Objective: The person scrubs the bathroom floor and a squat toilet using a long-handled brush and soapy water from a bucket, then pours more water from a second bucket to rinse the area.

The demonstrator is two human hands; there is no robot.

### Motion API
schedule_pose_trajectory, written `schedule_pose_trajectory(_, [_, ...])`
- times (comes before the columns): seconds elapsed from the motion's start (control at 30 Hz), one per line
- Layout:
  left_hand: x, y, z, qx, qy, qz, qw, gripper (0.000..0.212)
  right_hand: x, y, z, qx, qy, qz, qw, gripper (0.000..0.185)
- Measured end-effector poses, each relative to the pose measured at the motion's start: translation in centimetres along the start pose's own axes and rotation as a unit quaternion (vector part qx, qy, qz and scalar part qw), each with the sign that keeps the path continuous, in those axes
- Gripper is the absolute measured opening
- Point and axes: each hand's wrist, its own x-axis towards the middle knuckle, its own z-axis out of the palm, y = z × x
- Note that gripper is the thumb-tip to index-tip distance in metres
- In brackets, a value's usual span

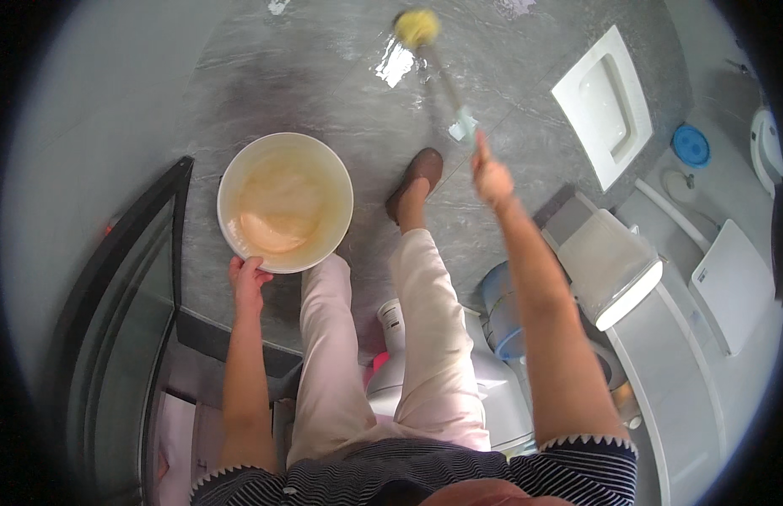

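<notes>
My left hand grips the near rim of a large white plastic bucket, which holds some cloudy, yellowish liquid. On the right, my right hand is closed around the pale handle of a long-handled brush, its index finger stretched along the handle. The brush's yellow head, blurred, is over the wet grey floor near the top of the view. A bright wet reflection shows just below the head.
A white squat toilet is set into the floor at the upper right. Near it are a blue round lid, a white bin and a blue bucket. A black-framed glass door stands at the left.
</notes>
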Motion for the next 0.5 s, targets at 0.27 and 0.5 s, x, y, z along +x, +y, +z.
schedule_pose_trajectory(0.27, [-1.1,1.7,3.3,0.012,0.023,-0.007,1.000,0.023,3.1,5.7,-5.5,0.126,0.081,0.058,0.987,0.055])
schedule_pose_trajectory(0.5, [-1.9,6.8,15.0,0.190,-0.007,0.057,0.980,0.026,-14.8,9.2,1.0,0.127,-0.031,0.195,0.972,0.057])
